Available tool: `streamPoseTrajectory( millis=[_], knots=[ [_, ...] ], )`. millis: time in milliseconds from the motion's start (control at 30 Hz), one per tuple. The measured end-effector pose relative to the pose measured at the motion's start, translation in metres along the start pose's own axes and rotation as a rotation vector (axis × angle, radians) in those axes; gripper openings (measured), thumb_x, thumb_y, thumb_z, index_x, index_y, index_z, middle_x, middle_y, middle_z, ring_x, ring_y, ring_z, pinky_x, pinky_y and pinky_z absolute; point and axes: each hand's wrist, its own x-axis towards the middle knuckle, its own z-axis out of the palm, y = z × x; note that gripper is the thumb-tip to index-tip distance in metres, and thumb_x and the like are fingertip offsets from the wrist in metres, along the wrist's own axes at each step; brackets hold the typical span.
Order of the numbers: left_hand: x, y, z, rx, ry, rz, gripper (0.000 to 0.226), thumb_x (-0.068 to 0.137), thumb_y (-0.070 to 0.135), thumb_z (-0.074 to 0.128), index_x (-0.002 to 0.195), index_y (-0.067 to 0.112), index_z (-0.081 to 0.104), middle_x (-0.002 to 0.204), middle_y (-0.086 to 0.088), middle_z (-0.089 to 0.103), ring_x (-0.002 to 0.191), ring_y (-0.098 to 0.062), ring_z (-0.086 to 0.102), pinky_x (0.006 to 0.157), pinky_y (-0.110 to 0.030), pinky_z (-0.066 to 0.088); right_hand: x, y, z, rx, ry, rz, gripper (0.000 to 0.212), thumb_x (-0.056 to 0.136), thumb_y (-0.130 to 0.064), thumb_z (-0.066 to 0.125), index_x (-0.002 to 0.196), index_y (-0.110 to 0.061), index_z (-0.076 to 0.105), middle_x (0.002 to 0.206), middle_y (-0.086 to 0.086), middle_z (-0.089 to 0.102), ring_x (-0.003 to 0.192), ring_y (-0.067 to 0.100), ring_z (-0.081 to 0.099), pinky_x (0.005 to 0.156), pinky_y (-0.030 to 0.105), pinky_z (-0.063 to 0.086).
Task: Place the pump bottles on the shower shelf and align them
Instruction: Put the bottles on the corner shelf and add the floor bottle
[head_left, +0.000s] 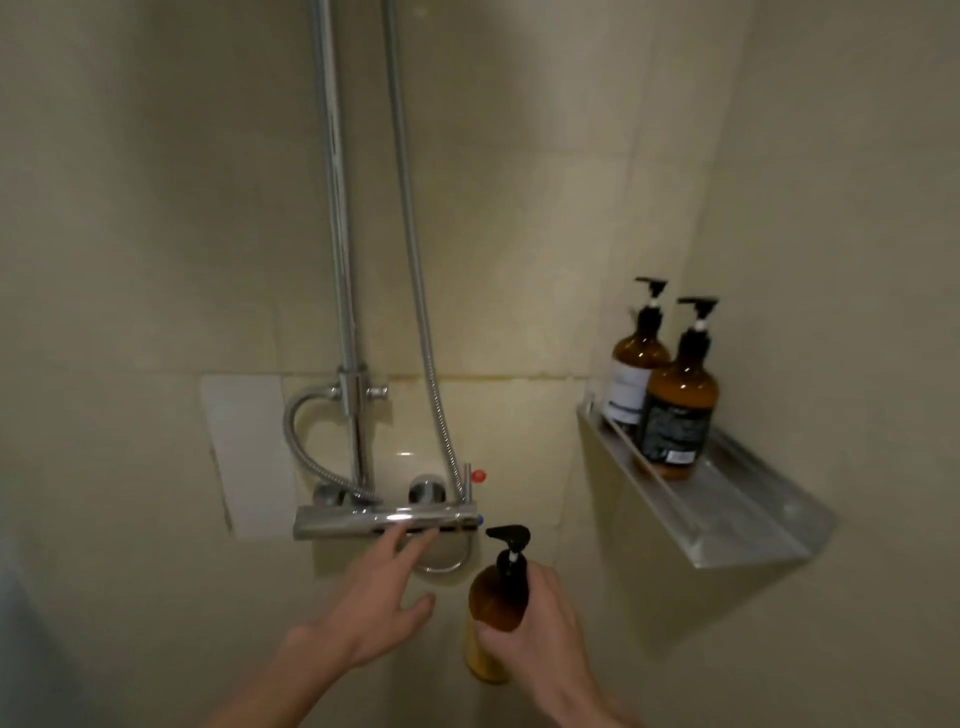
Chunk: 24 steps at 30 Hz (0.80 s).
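Gripping one amber pump bottle (492, 613) around its shoulder and neck, the right hand (540, 618) sits at the lower centre of the frame, fingers closed round the bottle so that the black pump head (509, 535) sticks up above the knuckles with its nozzle pointing toward the left of the frame. The bottle is upright, in the air, below and left of the shelf and well apart from it. The left hand (363, 608) is just to its left, held open and empty, fingers spread and stretched upward; the fingertips (410, 543) reach the underside of the chrome mixer bar (387, 521), though whether they touch it I cannot tell.

Three pump bottles show in all: the one in hand and two on the metal shower shelf (727, 514) at the middle right of the frame. Those two stand upright at the shelf's far end, close together, the rear bottle (636, 364) with a pale label and the front bottle (680, 400) with a dark label partly covering it. A riser pipe (337, 234) and one shower hose (410, 234) run up the tiled wall (156, 208).
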Motion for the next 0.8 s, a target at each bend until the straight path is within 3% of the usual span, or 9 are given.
streamPoseTrajectory(
  millis=[333,500,800],
  knots=[
    [0.074,0.089,-0.077,0.000,0.095,0.218,0.071,0.079,0.052,0.050,0.142,0.040,0.020,0.152,-0.006,0.023,0.126,-0.019,0.043,0.108,-0.035,0.031,0.022,-0.062,-0.101,-0.042,0.198,-0.129,0.055,0.057,-0.049,0.072,0.103,-0.042,0.043,0.100,-0.021,0.048,0.095,0.002,0.049,0.082,0.021,0.043],
    [0.098,0.122,-0.086,-0.034,0.118,0.308,0.074,0.078,0.052,0.051,0.142,0.041,0.017,0.154,-0.005,0.020,0.137,-0.025,0.027,0.110,-0.043,0.029,0.026,-0.078,-0.143,-0.056,0.310,-0.163,0.056,0.056,-0.052,0.070,0.105,-0.038,0.047,0.100,-0.015,0.056,0.093,0.004,0.053,0.078,0.024,0.047],
    [0.135,0.190,-0.089,-0.159,0.139,0.442,0.069,0.081,0.046,0.057,0.141,0.039,0.023,0.152,-0.006,0.023,0.137,-0.025,0.028,0.108,-0.042,0.031,0.033,-0.091,-0.229,-0.022,0.449,-0.180,0.057,0.058,-0.046,0.075,0.108,-0.039,0.050,0.102,-0.016,0.062,0.094,0.001,0.058,0.082,0.025,0.051]
  ],
)
